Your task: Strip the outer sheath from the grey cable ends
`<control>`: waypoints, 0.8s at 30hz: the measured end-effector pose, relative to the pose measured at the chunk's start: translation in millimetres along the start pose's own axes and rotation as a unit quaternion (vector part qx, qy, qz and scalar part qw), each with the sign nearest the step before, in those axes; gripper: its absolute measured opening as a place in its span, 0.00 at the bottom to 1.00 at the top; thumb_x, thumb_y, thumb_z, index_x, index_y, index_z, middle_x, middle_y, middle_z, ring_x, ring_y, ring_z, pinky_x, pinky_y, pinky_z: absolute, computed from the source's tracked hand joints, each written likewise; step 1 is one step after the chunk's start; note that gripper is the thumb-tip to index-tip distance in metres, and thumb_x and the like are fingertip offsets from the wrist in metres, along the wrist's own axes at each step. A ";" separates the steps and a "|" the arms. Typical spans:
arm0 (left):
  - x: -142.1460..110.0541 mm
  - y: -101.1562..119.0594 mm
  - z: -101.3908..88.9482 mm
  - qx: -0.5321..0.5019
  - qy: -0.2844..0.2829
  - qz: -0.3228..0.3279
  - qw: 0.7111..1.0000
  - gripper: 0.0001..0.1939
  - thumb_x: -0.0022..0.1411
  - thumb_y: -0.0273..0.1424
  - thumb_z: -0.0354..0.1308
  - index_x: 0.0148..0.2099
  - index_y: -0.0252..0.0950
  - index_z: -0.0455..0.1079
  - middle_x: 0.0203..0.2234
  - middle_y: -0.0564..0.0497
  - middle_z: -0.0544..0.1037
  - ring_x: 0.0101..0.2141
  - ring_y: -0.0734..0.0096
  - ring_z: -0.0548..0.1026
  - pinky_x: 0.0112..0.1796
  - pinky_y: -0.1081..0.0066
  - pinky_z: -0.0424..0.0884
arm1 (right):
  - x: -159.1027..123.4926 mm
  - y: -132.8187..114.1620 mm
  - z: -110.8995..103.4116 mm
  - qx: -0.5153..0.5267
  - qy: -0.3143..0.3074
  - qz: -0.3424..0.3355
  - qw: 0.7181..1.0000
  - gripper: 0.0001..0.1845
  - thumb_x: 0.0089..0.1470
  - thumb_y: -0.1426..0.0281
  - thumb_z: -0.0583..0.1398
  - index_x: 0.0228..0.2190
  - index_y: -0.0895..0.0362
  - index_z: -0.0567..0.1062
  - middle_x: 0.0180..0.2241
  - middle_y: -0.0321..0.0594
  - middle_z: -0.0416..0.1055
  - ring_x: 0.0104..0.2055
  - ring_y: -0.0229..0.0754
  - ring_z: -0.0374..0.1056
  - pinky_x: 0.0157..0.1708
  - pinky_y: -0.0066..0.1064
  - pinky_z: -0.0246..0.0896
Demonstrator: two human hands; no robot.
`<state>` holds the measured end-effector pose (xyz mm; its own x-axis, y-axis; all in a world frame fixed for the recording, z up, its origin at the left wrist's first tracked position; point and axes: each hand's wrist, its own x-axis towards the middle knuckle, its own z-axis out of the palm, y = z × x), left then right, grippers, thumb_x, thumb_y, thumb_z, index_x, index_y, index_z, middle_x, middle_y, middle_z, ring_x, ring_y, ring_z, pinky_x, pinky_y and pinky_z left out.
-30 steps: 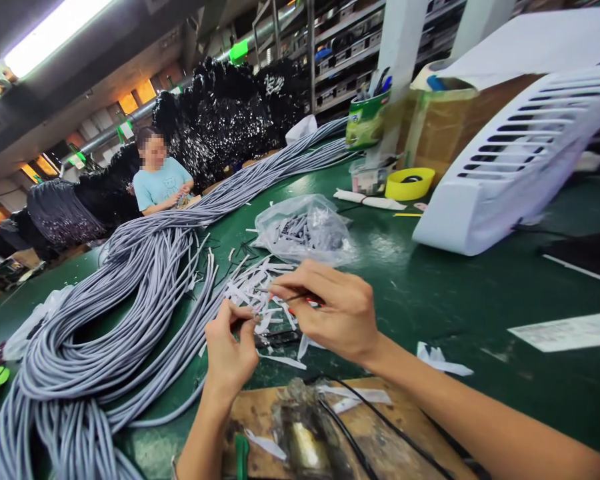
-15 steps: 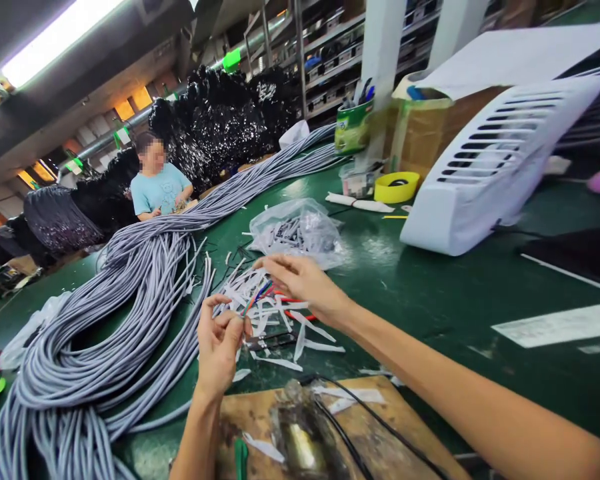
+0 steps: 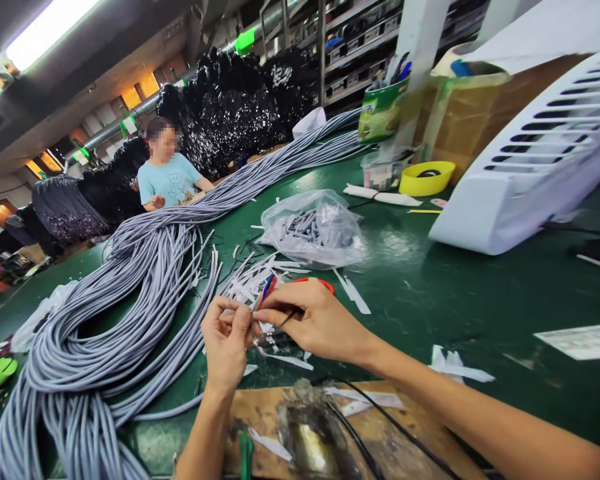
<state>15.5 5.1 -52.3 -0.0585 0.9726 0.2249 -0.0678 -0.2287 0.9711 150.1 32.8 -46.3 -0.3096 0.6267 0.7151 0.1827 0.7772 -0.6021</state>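
Note:
My left hand point(image 3: 226, 343) is closed in a pinch on the end of a cable, most of which its fingers hide. Coloured wires point(image 3: 266, 291), blue and red among them, fan upward from that end. My right hand point(image 3: 325, 321) meets it from the right, thumb and forefinger pinched at the base of the wires. A thin dark strip point(image 3: 289, 317) shows by the right fingers; what exactly they grip is hidden. Behind the hands lie white strips point(image 3: 247, 283) and a red loop-shaped handle point(image 3: 325, 283), partly covered by my right hand.
Long grey cables point(image 3: 105, 320) cover the table's left side. A clear bag of small grey pieces point(image 3: 313, 230) lies beyond my hands. Nearer me is a wooden board point(image 3: 260, 407) with a taped device and black cords. A white slotted unit point(image 3: 480, 213) stands right. A person point(image 3: 173, 177) sits across.
My right hand has come down and left, from above the wires to a pinch against my left fingers. The view has shifted slightly. White scraps now show by my right forearm.

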 end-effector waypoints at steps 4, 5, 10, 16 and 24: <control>-1.6 -1.3 1.7 -0.012 0.059 0.010 0.998 0.22 0.50 0.46 0.58 0.26 0.36 0.53 0.11 0.60 0.67 0.09 0.88 0.57 0.11 0.86 0.51 | -3.8 -4.0 1.6 -0.042 0.014 -0.074 0.996 0.13 0.52 0.74 0.54 0.19 0.60 0.71 0.17 0.36 0.69 0.18 0.31 0.60 0.20 0.22 0.53; -1.7 -1.7 1.2 -0.010 0.061 0.010 0.998 0.22 0.51 0.47 0.57 0.26 0.36 0.52 0.10 0.61 0.66 0.08 0.88 0.58 0.11 0.86 0.51 | -4.6 -4.2 2.1 -0.047 0.013 -0.084 0.995 0.13 0.53 0.74 0.54 0.19 0.59 0.71 0.17 0.36 0.69 0.18 0.31 0.60 0.20 0.22 0.53; 1.1 -3.6 -2.3 -0.045 0.098 0.010 0.994 0.20 0.54 0.47 0.53 0.27 0.37 0.52 0.13 0.61 0.68 0.06 0.86 0.58 0.07 0.85 0.51 | -7.6 -2.9 3.0 -0.063 -0.007 -0.094 0.994 0.13 0.54 0.73 0.54 0.21 0.58 0.72 0.16 0.35 0.69 0.18 0.32 0.61 0.20 0.23 0.53; 4.1 1.4 -6.5 -0.090 0.087 0.018 0.992 0.20 0.53 0.48 0.54 0.28 0.38 0.53 0.20 0.59 0.71 0.06 0.86 0.59 0.06 0.84 0.51 | -10.7 -4.3 3.1 -0.088 0.013 -0.115 0.989 0.12 0.54 0.73 0.54 0.22 0.57 0.73 0.17 0.36 0.71 0.18 0.32 0.64 0.19 0.23 0.55; 3.3 13.0 -25.1 0.099 -0.081 0.140 0.982 0.04 0.49 0.29 0.63 0.30 0.35 0.76 0.24 0.49 0.77 0.26 0.73 0.73 0.28 0.75 0.69 | -9.9 -8.0 3.2 -0.150 0.107 -0.174 0.967 0.11 0.53 0.75 0.55 0.23 0.57 0.74 0.18 0.36 0.72 0.19 0.33 0.66 0.19 0.25 0.57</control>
<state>-10.6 4.3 -40.8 0.1138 0.8698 0.4801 0.1242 -0.4919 0.8618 148.7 20.2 -49.7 -0.2076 0.2961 0.9323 0.3750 0.9043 -0.2037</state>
